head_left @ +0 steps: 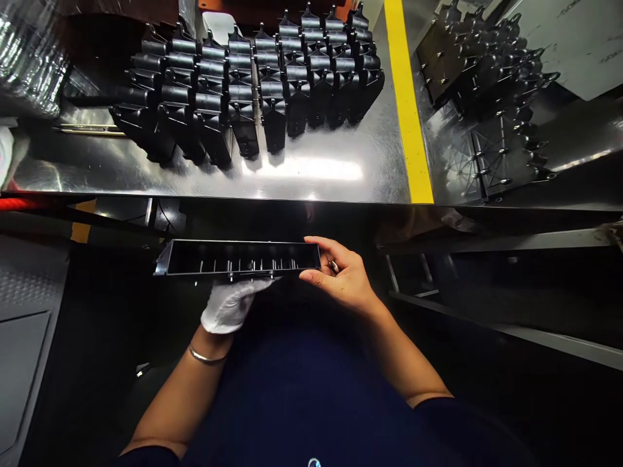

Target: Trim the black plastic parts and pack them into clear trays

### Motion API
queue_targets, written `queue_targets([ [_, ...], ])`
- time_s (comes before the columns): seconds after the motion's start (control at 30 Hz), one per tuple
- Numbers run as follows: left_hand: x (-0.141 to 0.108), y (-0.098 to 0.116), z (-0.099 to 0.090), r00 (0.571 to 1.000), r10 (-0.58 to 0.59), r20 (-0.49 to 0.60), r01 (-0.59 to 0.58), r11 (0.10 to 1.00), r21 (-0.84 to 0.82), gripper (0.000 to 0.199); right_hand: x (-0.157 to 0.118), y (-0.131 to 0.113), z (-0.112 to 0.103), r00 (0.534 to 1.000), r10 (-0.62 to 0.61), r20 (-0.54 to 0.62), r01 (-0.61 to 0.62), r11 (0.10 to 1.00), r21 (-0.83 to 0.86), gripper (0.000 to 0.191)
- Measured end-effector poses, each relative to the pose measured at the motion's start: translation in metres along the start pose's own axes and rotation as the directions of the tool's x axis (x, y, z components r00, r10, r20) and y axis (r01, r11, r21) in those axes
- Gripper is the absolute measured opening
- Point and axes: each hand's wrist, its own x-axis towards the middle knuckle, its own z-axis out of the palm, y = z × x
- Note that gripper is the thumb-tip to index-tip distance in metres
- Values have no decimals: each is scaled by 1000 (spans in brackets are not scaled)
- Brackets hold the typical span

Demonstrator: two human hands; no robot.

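In front of my body I hold a long black plastic housing (pixel 243 253), its open hollow side facing me and thin ribs showing inside. My left hand (pixel 228 306), in a white glove, supports it from beneath, left of its middle; some of those fingers are hidden. Bare, my right hand (pixel 346 275) grips the right end between thumb and fingers. A small shiny metal piece (pixel 333 266) shows at the curled fingers of that hand; I cannot tell whether it is a ring or a tool. Small pins stick out along the housing's lower edge.
Beyond the housing is a metal table (pixel 311 178) with rows of similar black parts (pixel 243 97). A yellow strip (pixel 409 110) crosses it. More black parts (pixel 487 71) stand on the right. Clear plastic wrapping (pixel 32 58) lies far left. A grey panel (pixel 24 363) stands lower left.
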Motion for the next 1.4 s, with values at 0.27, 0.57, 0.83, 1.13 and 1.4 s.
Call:
queue_targets([
  [0.27, 13, 19, 36, 996, -8, -84, -11, 975, -222, 23, 1, -4, 27, 980, -161, -114, 130, 962, -241, 48],
  [0.57, 12, 18, 61, 901, 316, -296, -366, 921, -133, 34, -13, -8, 29, 992, -63, -112, 36, 972, -232, 18],
  [0.83, 3, 8, 57, 793, 514, -328, -546, 837, -9, 50, -14, -1, 39, 989, -23, -149, 4, 992, -123, 18],
  [1.13, -1, 5, 59, 765, 587, -264, -589, 804, 80, 66, -19, 23, 43, 986, 56, -154, -65, 996, -55, 25],
  [1.4, -7, 45, 44, 745, 563, -356, -624, 777, -77, 35, -22, 58, 15, 942, 120, -312, -140, 989, -43, 30],
])
